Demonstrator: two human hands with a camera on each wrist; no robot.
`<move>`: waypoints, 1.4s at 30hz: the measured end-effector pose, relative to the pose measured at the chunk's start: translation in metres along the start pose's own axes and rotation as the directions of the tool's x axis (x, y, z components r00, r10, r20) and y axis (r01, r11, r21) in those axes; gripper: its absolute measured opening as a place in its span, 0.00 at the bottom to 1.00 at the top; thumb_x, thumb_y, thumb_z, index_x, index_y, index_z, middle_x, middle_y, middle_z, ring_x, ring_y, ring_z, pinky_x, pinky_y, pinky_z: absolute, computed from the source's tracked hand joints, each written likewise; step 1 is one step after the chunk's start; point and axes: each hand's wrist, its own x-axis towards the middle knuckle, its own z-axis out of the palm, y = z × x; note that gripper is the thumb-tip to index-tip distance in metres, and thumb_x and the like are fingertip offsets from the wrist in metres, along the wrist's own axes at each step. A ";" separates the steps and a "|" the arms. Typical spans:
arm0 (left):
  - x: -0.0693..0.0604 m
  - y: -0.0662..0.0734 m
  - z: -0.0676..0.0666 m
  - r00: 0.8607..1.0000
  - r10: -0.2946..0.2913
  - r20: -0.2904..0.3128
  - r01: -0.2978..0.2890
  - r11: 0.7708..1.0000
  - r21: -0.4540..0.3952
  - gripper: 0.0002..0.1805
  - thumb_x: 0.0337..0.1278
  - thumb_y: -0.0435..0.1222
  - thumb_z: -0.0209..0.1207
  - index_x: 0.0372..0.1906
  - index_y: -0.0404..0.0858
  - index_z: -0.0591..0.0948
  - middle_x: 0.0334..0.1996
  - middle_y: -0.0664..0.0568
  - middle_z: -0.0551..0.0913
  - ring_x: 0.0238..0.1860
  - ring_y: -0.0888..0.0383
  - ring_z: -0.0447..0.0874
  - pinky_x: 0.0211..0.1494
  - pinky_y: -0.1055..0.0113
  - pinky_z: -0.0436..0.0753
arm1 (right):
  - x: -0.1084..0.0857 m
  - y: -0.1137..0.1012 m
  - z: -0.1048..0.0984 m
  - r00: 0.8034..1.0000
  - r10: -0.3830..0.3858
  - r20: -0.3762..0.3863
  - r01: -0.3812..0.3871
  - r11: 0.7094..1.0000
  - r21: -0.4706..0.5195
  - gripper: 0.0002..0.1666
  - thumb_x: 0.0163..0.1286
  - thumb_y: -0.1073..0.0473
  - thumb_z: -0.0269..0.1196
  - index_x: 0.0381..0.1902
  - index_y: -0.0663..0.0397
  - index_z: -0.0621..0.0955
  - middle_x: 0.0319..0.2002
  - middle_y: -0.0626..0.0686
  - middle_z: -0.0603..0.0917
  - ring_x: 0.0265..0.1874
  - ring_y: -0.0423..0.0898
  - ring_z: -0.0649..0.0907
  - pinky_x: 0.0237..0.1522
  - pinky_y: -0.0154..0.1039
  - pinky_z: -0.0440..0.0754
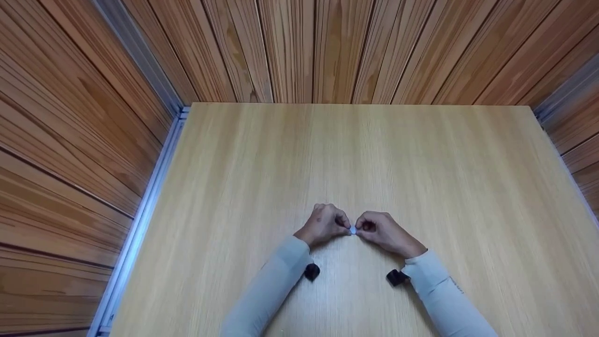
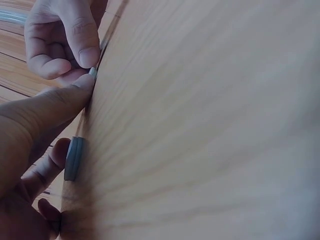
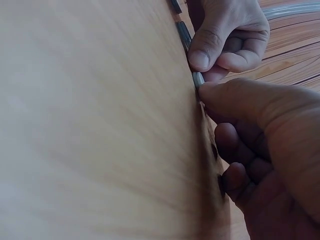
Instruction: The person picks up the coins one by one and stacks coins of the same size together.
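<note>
A small pale, bluish-white piece (image 1: 353,230) sits low at the tabletop between the two hands. My left hand (image 1: 325,223) pinches its left side between thumb and fingers. From the other side my right hand (image 1: 386,232) pinches it with thumb and forefinger. In the right wrist view only a narrow edge of the pale piece (image 3: 198,79) shows between the thumbs. A grey-green, rounded flat piece (image 2: 74,158), apparently two layers, is by the left hand's lower fingers; the head view hides it. Dark pieces (image 3: 184,35) show beside the left hand in the right wrist view.
A light wooden table (image 1: 355,159) spreads under both hands. Wood-plank walls (image 1: 290,51) stand behind and at the sides, with a metal rail (image 1: 140,224) along the left edge. Black wrist devices (image 1: 397,278) hang under both grey-sleeved forearms.
</note>
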 end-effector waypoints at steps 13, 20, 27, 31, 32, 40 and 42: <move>0.000 0.001 0.000 1.000 -0.019 0.014 0.019 1.000 -0.022 0.04 0.49 0.38 0.75 0.27 0.47 0.90 0.23 0.67 0.87 0.30 0.77 0.80 0.56 0.64 0.63 | 0.001 0.022 0.005 0.999 -0.032 -0.012 0.032 0.999 -0.007 0.05 0.65 0.69 0.69 0.35 0.57 0.83 0.34 0.53 0.85 0.33 0.41 0.80 0.36 0.32 0.77; 0.001 0.001 -0.001 0.999 -0.023 0.025 0.023 1.000 -0.007 0.04 0.49 0.39 0.76 0.26 0.47 0.89 0.21 0.69 0.85 0.28 0.77 0.78 0.56 0.64 0.64 | -0.001 0.022 0.002 0.998 -0.058 -0.011 0.058 0.998 -0.012 0.05 0.65 0.68 0.69 0.35 0.55 0.83 0.33 0.50 0.84 0.32 0.39 0.79 0.36 0.32 0.77; 0.000 0.000 -0.003 0.999 -0.032 0.018 0.032 1.000 0.001 0.04 0.49 0.39 0.75 0.26 0.48 0.89 0.21 0.70 0.85 0.27 0.77 0.78 0.58 0.63 0.65 | 0.003 0.022 0.004 0.998 -0.064 -0.008 0.064 0.998 -0.013 0.07 0.64 0.70 0.69 0.34 0.54 0.83 0.32 0.47 0.84 0.32 0.39 0.79 0.36 0.32 0.77; -0.001 0.000 -0.002 1.000 -0.014 0.009 0.014 1.000 0.002 0.04 0.48 0.38 0.75 0.26 0.47 0.89 0.21 0.69 0.85 0.26 0.78 0.78 0.58 0.65 0.67 | 0.002 0.021 0.004 0.998 -0.059 -0.007 0.059 0.998 -0.004 0.07 0.63 0.70 0.69 0.33 0.55 0.83 0.32 0.46 0.84 0.31 0.39 0.79 0.35 0.32 0.77; -0.001 0.000 -0.001 1.000 -0.012 0.006 0.012 1.000 0.000 0.05 0.48 0.38 0.76 0.25 0.47 0.89 0.21 0.68 0.85 0.26 0.78 0.78 0.57 0.67 0.68 | 0.002 0.021 0.005 0.998 -0.057 -0.006 0.057 0.998 -0.002 0.07 0.63 0.70 0.69 0.33 0.55 0.83 0.32 0.46 0.84 0.31 0.39 0.79 0.35 0.32 0.78; -0.001 0.001 -0.002 0.999 -0.031 0.012 0.032 0.999 -0.016 0.05 0.49 0.38 0.75 0.25 0.48 0.89 0.20 0.70 0.84 0.26 0.77 0.78 0.59 0.65 0.66 | 0.003 0.021 0.004 0.999 -0.042 -0.002 0.042 0.999 -0.002 0.07 0.64 0.69 0.69 0.33 0.53 0.83 0.32 0.45 0.84 0.31 0.38 0.79 0.35 0.32 0.77; -0.001 0.001 -0.002 1.000 -0.028 0.011 0.028 1.000 -0.011 0.05 0.49 0.38 0.75 0.25 0.48 0.89 0.21 0.69 0.85 0.26 0.77 0.78 0.59 0.63 0.66 | 0.003 0.022 0.004 0.999 -0.052 -0.003 0.052 0.999 -0.002 0.07 0.64 0.69 0.69 0.33 0.54 0.83 0.32 0.45 0.84 0.31 0.38 0.79 0.35 0.32 0.77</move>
